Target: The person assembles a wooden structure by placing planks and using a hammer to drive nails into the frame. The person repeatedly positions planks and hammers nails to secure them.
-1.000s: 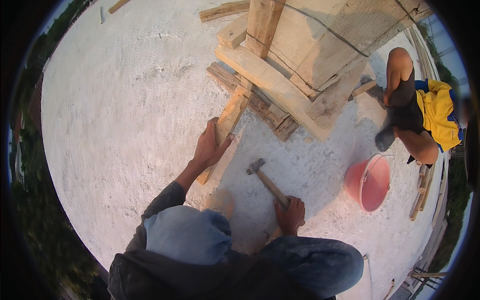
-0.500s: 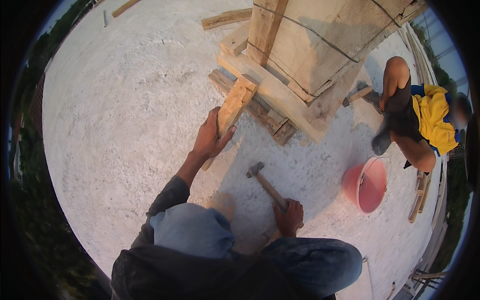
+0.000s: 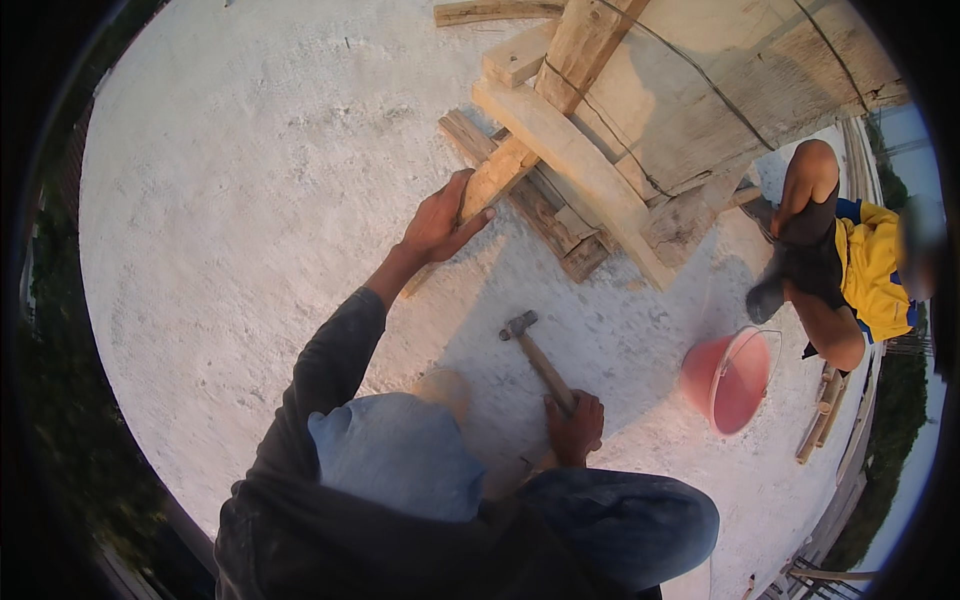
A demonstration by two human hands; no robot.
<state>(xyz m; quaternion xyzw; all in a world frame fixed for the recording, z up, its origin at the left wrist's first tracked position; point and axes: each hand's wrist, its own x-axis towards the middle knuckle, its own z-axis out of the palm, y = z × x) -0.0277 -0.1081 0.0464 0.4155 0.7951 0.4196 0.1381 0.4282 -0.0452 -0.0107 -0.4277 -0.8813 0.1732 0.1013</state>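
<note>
the left hand [image 3: 438, 228] is closed around a short wooden plank [image 3: 496, 180], thumb along its right edge and fingers at its left. the plank slants through the grip: its upper part runs up and to the right beyond the hand, across some darker timbers [image 3: 545, 218], to a pale board [image 3: 580, 165]; whether those two touch, i cannot tell. its lower end juts out below the palm. the right hand [image 3: 575, 425] is wrapped around the lower handle of a hammer [image 3: 545, 370], whose metal head sits up and left of that fist, well apart from the plank. a pink bucket [image 3: 725, 385] is to the right of the hammer, near another person [image 3: 872, 275] in a yellow top.
</note>
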